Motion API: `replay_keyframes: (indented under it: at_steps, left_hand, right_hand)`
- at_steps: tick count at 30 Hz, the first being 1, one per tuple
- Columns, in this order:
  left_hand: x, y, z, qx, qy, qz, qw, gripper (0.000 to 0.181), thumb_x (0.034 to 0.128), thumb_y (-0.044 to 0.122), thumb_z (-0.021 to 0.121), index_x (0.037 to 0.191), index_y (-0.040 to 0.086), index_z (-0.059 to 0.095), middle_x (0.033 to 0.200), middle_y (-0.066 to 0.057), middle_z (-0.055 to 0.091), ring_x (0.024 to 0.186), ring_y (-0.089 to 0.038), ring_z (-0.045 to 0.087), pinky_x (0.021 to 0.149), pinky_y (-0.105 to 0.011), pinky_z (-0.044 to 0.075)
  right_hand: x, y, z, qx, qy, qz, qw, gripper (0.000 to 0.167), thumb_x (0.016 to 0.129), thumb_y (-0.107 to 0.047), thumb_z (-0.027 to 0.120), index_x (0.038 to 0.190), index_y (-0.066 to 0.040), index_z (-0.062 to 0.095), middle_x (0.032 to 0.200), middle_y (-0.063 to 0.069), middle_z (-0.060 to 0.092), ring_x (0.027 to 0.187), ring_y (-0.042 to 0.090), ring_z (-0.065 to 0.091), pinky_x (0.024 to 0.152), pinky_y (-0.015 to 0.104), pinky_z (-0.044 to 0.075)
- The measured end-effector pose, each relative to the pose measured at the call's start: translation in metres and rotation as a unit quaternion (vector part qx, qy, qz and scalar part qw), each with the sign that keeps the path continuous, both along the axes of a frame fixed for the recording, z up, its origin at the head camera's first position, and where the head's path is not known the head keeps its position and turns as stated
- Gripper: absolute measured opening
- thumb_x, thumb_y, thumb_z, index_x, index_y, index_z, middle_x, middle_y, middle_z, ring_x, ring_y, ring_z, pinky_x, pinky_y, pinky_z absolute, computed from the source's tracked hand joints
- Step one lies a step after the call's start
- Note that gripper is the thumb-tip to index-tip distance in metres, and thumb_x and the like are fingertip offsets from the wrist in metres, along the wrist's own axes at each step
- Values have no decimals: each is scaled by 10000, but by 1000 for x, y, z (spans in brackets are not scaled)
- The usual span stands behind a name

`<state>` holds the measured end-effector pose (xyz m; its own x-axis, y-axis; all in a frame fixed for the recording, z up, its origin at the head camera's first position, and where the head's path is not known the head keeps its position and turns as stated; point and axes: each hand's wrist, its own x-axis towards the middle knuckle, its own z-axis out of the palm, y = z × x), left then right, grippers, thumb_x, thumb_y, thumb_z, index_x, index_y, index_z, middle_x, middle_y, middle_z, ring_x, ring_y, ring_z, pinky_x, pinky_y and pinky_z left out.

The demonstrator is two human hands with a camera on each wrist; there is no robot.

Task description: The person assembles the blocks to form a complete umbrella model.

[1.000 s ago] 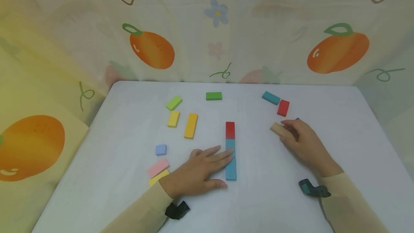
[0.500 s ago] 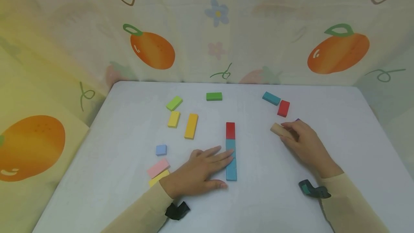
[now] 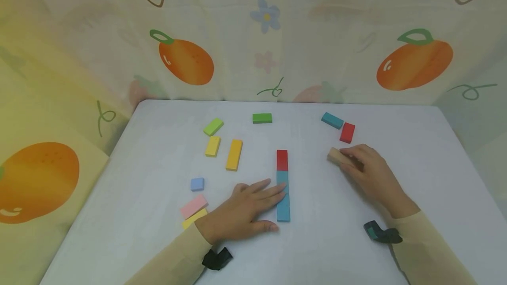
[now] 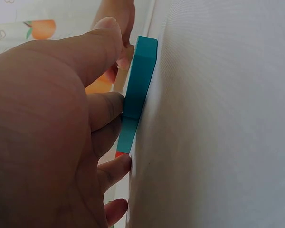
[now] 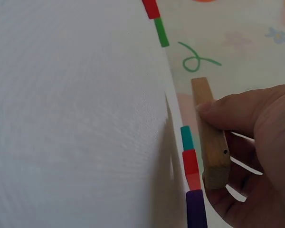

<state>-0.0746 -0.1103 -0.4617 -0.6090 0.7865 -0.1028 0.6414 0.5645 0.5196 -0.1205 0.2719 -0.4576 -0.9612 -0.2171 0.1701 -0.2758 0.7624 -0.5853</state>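
Observation:
In the head view, a column of blocks stands at the middle of the table: a red block at the far end and two blue blocks nearer. My left hand lies palm down with fingers spread, its fingertips touching the blue blocks' left side. On the right, my right hand pinches a plain wooden block between thumb and fingers. In the right wrist view that wooden block appears held off the table. A purple block shows past it there; the hand hides it in the head view.
A teal block and another red block lie at back right. Green blocks, yellow blocks, an orange-yellow block, a small blue block and a pink block are spread to the left. A patterned cloth hangs behind.
My right hand has shifted slightly left with the wooden block, and the purple block's corner has gone out of sight behind it in the head view. My left hand keeps its place.

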Motion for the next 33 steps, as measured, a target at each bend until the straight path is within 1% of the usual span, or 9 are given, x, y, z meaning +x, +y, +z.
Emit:
replay_keyframes:
  at_steps: [6, 13, 18, 22, 28, 33]
  left_hand:
    - [0, -1, 0, -3, 2, -5, 10000, 806, 1069, 662, 561, 1734, 281, 313, 1768, 199, 197, 1646, -230, 147, 1164, -579, 301]
    - [0, -1, 1, 20, -27, -30, 10000, 801, 1073, 652, 566, 1733, 271, 321, 1771, 187, 199, 1645, -239, 154, 1170, -587, 298]
    - [0, -1, 0, 27, 55, -34, 10000, 796, 1074, 649, 567, 1730, 265, 331, 1769, 193, 199, 1642, -242, 164, 1159, -570, 306]
    - [-1, 1, -2, 44, 87, -46, 9999, 795, 1076, 659, 551, 1733, 275, 319, 1767, 206, 185, 1643, -229, 157, 1155, -561, 310]
    - [-1, 1, -2, 2, 162, -42, 9999, 794, 1076, 664, 545, 1733, 283, 313, 1768, 211, 176, 1643, -218, 152, 1146, -546, 319]
    - [0, 0, 1, 22, 122, -39, 9999, 783, 1079, 641, 563, 1728, 268, 333, 1768, 198, 195, 1642, -225, 158, 1145, -547, 319]
  right_hand:
    - [-3, -9, 6, -98, 41, 160, 9998, 400, 987, -39, 807, 1371, 9, 704, 1250, 185, 683, 1161, 381, 615, 946, 606, 552]
    - [-11, -20, 7, -138, 68, 304, 9994, 396, 979, -3, 802, 1363, 3, 708, 1250, 179, 689, 1183, 388, 616, 996, 611, 531]
    - [-19, -29, 6, -174, -105, 402, 9990, 380, 997, 7, 768, 1371, 3, 703, 1270, 177, 679, 1221, 396, 594, 1027, 607, 511]
    - [-26, -37, 5, -187, -276, 451, 9984, 383, 1009, -9, 760, 1386, -6, 698, 1275, 161, 677, 1228, 378, 594, 1034, 589, 520]
    - [-38, -51, 3, -258, -310, 634, 9972, 376, 1017, -42, 765, 1387, -10, 703, 1279, 166, 688, 1240, 391, 604, 1066, 592, 499]
    - [-48, -61, -4, -186, -376, 648, 9970, 394, 1014, -53, 773, 1400, -19, 700, 1289, 151, 686, 1256, 379, 598, 1091, 579, 485]
